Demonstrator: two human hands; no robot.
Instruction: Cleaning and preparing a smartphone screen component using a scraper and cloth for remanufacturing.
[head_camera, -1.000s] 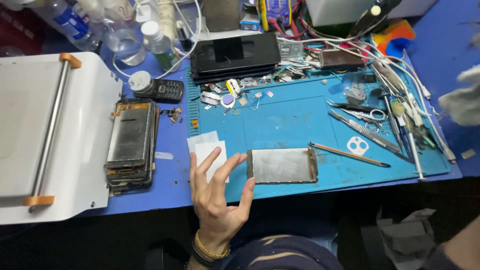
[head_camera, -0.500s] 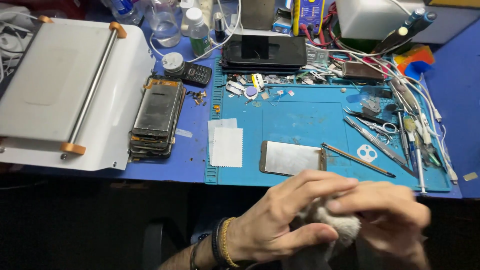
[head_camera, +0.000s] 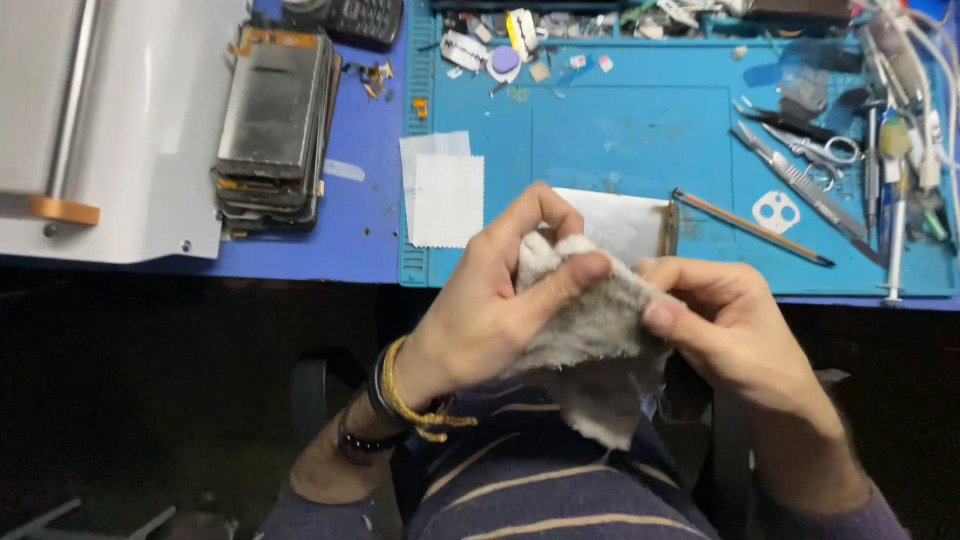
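In the head view, both hands are bunched around a grey fluffy cloth (head_camera: 590, 345) held over the lap, just below the front edge of the blue cutting mat (head_camera: 620, 130). The left hand (head_camera: 490, 300) wraps the cloth from the left, its fingers (head_camera: 575, 275) curled and the thumb pressed onto the top of the fabric. The right hand (head_camera: 725, 325) closes on it from the right, its fingers pinching the cloth's upper edge against the thumb. The lower part of the cloth hangs loose over a striped garment.

A phone screen panel (head_camera: 625, 220) lies on the mat's front edge, partly hidden behind the hands. Left of it, on the same mat, sit two white wipes (head_camera: 445, 195), overlapping. To the panel's right a thin pencil-like tool (head_camera: 750, 227) lies slanted, and further right are tweezers and small scissors (head_camera: 820, 150). Left of the mat, on the blue worktop (head_camera: 365, 230), a stack of phone screens (head_camera: 272, 125) lies beside a white machine (head_camera: 110, 130). A black keypad phone (head_camera: 350, 18) sits beyond the stack.
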